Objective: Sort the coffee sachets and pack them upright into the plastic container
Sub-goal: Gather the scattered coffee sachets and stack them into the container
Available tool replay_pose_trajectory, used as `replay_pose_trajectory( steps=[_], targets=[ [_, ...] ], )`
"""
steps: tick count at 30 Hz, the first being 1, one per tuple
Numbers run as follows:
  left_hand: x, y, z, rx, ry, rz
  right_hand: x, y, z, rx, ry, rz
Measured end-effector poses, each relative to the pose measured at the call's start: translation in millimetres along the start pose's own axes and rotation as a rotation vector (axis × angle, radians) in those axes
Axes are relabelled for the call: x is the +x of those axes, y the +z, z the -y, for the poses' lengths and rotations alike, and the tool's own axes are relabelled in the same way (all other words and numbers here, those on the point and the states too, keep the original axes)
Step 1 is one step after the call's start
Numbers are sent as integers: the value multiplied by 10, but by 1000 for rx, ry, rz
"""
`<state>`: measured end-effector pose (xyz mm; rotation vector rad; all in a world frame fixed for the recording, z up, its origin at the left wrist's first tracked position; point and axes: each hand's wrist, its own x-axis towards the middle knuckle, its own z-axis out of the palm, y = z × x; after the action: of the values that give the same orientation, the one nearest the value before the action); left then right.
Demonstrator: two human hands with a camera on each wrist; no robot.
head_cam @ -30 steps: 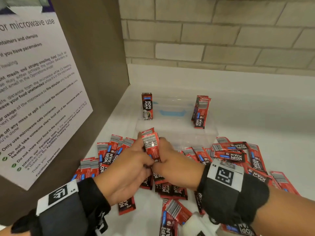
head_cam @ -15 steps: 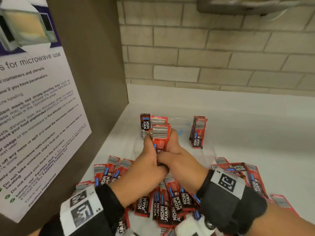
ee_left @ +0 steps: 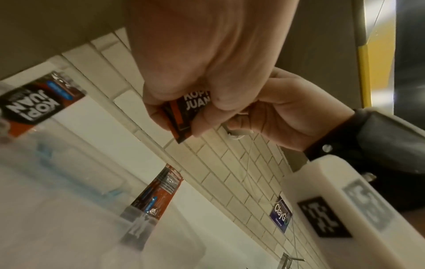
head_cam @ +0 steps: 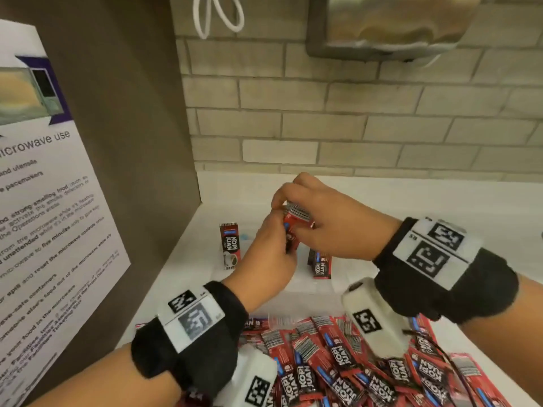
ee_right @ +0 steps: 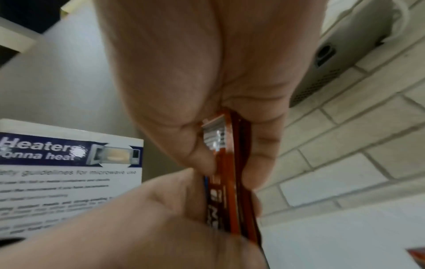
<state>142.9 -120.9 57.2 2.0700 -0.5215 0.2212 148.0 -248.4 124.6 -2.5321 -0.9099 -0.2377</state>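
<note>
Both hands hold a small stack of red coffee sachets above the clear plastic container. My left hand grips the stack's lower end; my right hand pinches its upper barcode end. Inside the container one sachet stands upright at the left wall, and a bunch of sachets stands at the right, partly hidden by my hands. A heap of loose sachets lies on the white counter nearer to me.
A brown side panel with a microwave-use poster walls off the left. A brick wall is behind the container, with a metal dispenser and a white cord mounted above.
Both hands lifted the sachet stack from the heap and carried it away from me, over the container. The right hand shifted to the stack's top end. The head view tilted up.
</note>
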Motion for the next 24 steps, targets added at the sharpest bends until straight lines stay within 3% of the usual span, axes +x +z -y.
replay_pose_trajectory(
  steps=[4,9,13,16,20,24],
  targets=[
    [156,126,13,-87,-118,175,-38,-16,-295,-14,37,5],
    [192,191,264,-69,-390,401,-194,171,-676,-51,47,148],
    [263,276,408,-71,-552,471,-217,296,-852,-119,35,240],
    [358,387,457,-203,-694,491,-204,382,-935,-220,17,305],
    [488,527,501,-277,-757,528,-168,442,-1016,-437,-17,367],
    [526,610,483,-303,-781,538,-150,485,-1038,-494,-64,279]
  ],
)
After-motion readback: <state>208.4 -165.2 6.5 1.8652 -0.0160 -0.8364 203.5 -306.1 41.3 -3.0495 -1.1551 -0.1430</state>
